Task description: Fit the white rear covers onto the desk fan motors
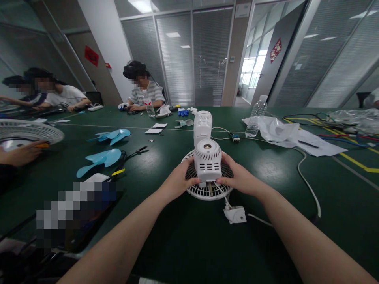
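Observation:
A white fan motor housing (207, 159) sits on a round white fan grille (207, 192) on the dark green table (166, 236). My left hand (179, 182) grips the grille's left rim, with the thumb against the housing. On the right rim my right hand (239, 178) holds the grille in the same way. A white fan base (203, 125) stands just behind the housing. A small white switch box (235, 215) on a white cord (308, 183) lies in front of the grille.
Blue fan blades (100, 159) and a second set of blue fan blades (112, 135) lie to the left. A water bottle (255, 116), plastic bag (276, 128) and papers are at the right. Another person's hand (22, 154) holds a grille (29, 132) at far left. People sit at the far side.

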Demonstrator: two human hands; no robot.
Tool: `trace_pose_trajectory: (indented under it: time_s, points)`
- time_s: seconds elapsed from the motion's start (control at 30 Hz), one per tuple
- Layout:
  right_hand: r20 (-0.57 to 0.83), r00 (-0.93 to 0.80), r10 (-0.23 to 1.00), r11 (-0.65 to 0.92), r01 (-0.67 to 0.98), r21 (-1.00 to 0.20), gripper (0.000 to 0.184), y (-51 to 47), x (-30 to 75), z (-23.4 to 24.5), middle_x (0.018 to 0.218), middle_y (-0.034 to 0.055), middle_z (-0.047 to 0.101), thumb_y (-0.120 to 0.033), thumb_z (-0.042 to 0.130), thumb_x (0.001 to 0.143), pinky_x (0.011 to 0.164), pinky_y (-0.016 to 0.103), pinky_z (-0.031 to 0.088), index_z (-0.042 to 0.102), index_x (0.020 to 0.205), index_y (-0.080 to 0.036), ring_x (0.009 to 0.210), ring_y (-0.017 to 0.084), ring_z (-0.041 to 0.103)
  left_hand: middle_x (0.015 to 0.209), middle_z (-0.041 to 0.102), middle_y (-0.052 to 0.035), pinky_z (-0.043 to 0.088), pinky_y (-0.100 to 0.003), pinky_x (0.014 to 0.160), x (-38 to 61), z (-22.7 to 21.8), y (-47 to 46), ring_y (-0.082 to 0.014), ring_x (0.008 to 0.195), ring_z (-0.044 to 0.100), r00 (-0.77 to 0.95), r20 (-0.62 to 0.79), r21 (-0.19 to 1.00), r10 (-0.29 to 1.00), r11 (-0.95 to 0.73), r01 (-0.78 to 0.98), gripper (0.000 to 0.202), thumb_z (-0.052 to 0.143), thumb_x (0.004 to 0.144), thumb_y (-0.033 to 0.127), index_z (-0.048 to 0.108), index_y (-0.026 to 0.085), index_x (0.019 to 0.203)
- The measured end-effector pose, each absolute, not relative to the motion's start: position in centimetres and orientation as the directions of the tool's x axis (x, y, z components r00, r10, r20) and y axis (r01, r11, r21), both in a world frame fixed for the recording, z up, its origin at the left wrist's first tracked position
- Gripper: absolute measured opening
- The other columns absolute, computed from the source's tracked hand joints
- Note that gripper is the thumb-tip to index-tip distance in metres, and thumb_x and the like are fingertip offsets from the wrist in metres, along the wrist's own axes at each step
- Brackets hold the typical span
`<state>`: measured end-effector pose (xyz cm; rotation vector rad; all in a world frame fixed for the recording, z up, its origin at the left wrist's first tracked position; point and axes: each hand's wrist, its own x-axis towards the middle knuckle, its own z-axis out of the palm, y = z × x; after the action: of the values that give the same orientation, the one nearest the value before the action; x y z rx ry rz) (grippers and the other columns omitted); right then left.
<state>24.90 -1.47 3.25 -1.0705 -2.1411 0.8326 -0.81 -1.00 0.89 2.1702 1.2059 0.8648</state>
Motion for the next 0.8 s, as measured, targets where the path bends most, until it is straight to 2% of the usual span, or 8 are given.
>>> trace_pose_trajectory:
  time_s: [0.17, 0.27, 0.37, 0.5, 0.63, 0.8]
  points:
    - [0.281, -0.492, 0.824, 0.517, 0.449, -0.729, 0.091, -1.27, 24.72, 3.08, 0.155, 0.0078, 0.034, -0.035, 0.074, 0.078, 0.117, 0.055, 0.027, 0.02, 0.151, -0.03, 0.142, 0.031, 0.035, 0.148, 0.043, -0.014, 0.031, -0.056, 0.113, -0.8, 0.41, -0.61, -0.0328, 0.136, 0.041, 0.433, 0.31, 0.678, 0.846, -0.516, 0.523, 0.071, 0.066, 0.083, 0.032, 0.033, 0.022, 0.145]
    - [0.295, -0.466, 0.834, 0.515, 0.464, -0.721, 0.092, -1.05, 24.82, 2.98, 0.155, 0.0083, 0.036, -0.038, 0.076, 0.076, 0.118, 0.055, 0.026, 0.023, 0.151, -0.029, 0.143, 0.031, 0.033, 0.148, 0.043, -0.0137, 0.031, -0.055, 0.112, -0.78, 0.27, -0.42, -0.0325, 0.136, 0.041, 0.431, 0.32, 0.674, 0.843, -0.523, 0.522, 0.069, 0.065, 0.083, 0.03, 0.035, 0.021, 0.144]
    - [0.266, -0.456, 0.849, 0.489, 0.489, -0.723, 0.093, -1.04, 24.99, 3.09, 0.155, 0.0088, 0.036, -0.041, 0.077, 0.074, 0.117, 0.057, 0.026, 0.026, 0.15, -0.028, 0.142, 0.032, 0.034, 0.146, 0.047, -0.0129, 0.034, -0.051, 0.111, -0.71, 0.3, -0.4, -0.0312, 0.134, 0.044, 0.429, 0.337, 0.667, 0.838, -0.534, 0.52, 0.067, 0.065, 0.083, 0.029, 0.037, 0.021, 0.143]
    - [0.211, -0.488, 0.847, 0.464, 0.484, -0.742, 0.093, -1.25, 25.3, 3.55, 0.154, 0.0099, 0.037, -0.045, 0.074, 0.077, 0.116, 0.057, 0.029, 0.022, 0.152, -0.027, 0.14, 0.032, 0.037, 0.146, 0.047, -0.0137, 0.035, -0.052, 0.11, -0.54, 0.54, -0.64, -0.0318, 0.134, 0.044, 0.399, 0.309, 0.649, 0.863, -0.499, 0.575, 0.065, 0.063, 0.085, 0.036, 0.037, 0.02, 0.143]
    - [0.217, -0.538, 0.814, 0.487, 0.43, -0.76, 0.084, -1.15, 25.64, 3.54, 0.157, 0.0059, 0.031, -0.046, 0.069, 0.082, 0.116, 0.054, 0.031, 0.024, 0.151, -0.029, 0.141, 0.03, 0.036, 0.146, 0.046, -0.013, 0.035, -0.052, 0.11, -0.43, 0.82, -0.87, -0.0313, 0.134, 0.043, 0.383, 0.283, 0.644, 0.879, -0.47, 0.604, 0.065, 0.062, 0.086, 0.039, 0.037, 0.021, 0.143]
    - [0.271, -0.481, 0.834, 0.49, 0.419, -0.764, 0.084, -0.84, 25.47, 2.95, 0.152, 0.0058, 0.041, -0.036, 0.073, 0.079, 0.117, 0.052, 0.029, 0.027, 0.15, -0.031, 0.14, 0.028, 0.039, 0.145, 0.048, -0.0121, 0.037, -0.053, 0.109, -0.65, 0.85, -0.78, -0.0319, 0.133, 0.045, 0.389, 0.276, 0.654, 0.879, -0.468, 0.594, 0.064, 0.063, 0.085, 0.037, 0.038, 0.023, 0.142]
